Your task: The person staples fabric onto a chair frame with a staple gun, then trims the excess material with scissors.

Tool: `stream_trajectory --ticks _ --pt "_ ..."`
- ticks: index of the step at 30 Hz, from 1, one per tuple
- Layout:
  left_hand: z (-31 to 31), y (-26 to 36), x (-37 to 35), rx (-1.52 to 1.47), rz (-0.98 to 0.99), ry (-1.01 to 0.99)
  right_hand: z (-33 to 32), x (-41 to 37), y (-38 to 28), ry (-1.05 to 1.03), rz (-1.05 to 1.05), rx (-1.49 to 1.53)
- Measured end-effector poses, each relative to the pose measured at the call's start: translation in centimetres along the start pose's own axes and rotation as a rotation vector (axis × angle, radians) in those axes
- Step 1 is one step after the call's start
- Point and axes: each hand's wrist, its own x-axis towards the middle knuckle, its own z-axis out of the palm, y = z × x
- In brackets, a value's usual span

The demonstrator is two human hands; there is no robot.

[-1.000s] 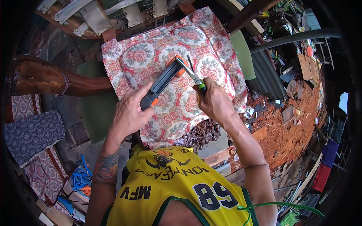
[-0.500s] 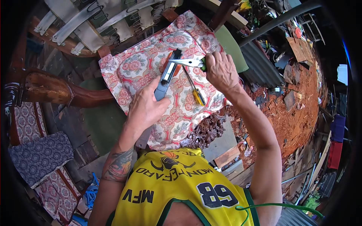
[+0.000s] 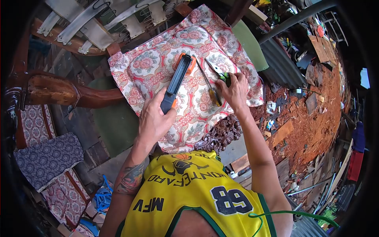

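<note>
My left hand (image 3: 155, 114) is wrapped round the grey end of a long black and orange staple gun (image 3: 177, 83), whose open channel faces up. My right hand (image 3: 233, 91) is closed on the green and black handles of needle-nose pliers (image 3: 216, 68), with the jaws pointing up and left over the cushion. Between the two hands a screwdriver (image 3: 214, 94) with a yellow and black handle lies on the floral cushion (image 3: 150, 63).
A carved dark wood piece (image 3: 223, 133) borders the cushion's near edge. On the left are a curved wooden chair arm (image 3: 51, 90) and folded patterned fabric (image 3: 49, 160). Springs and straps (image 3: 94, 29) span a frame at the top left. Corrugated metal (image 3: 284, 65) stands at the right.
The pliers have moved from the staple gun's channel to the right and down with my right hand. The bright metal strip in the channel no longer shows.
</note>
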Motion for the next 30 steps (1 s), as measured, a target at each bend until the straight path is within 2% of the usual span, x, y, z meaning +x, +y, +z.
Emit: stream_trajectory --ticks 4,9,15,17,19,20,21,23,26,30 --pt "0.6 0.1 -0.2 -0.016 -0.016 -0.017 0.9 0.2 -0.1 0.082 -0.042 0.052" --pt "1.1 -0.8 0.0 -0.059 -0.016 0.03 0.1 0.9 -0.3 -0.062 -0.052 0.118" --pt "0.4 1.1 -0.5 0.097 0.028 0.001 -0.3 0.5 -0.2 -0.042 -0.056 0.088" --pt "0.6 1.6 -0.9 0.217 0.051 0.049 -0.6 0.4 -0.4 -0.027 -0.065 0.077" --pt "0.9 1.4 -0.8 0.205 0.068 0.061 -0.7 0.6 -0.9 0.219 -0.297 0.132" --pt "0.9 1.3 -0.8 0.194 0.08 0.074 -0.4 0.7 -1.5 0.257 -0.352 0.367" --pt "0.9 1.3 -0.8 0.198 0.08 0.069 -1.1 0.8 -2.9 0.256 -0.346 0.369" --pt "0.8 1.5 -0.8 0.217 0.087 0.081 -4.1 1.2 -6.7 0.293 -0.506 0.535" --pt "1.0 1.4 -0.8 0.224 0.07 0.074 -5.3 1.6 -10.0 0.309 -0.668 0.345" --pt "1.2 1.5 -0.8 0.222 0.098 0.076 -5.4 1.7 -11.4 0.245 -0.641 0.229"
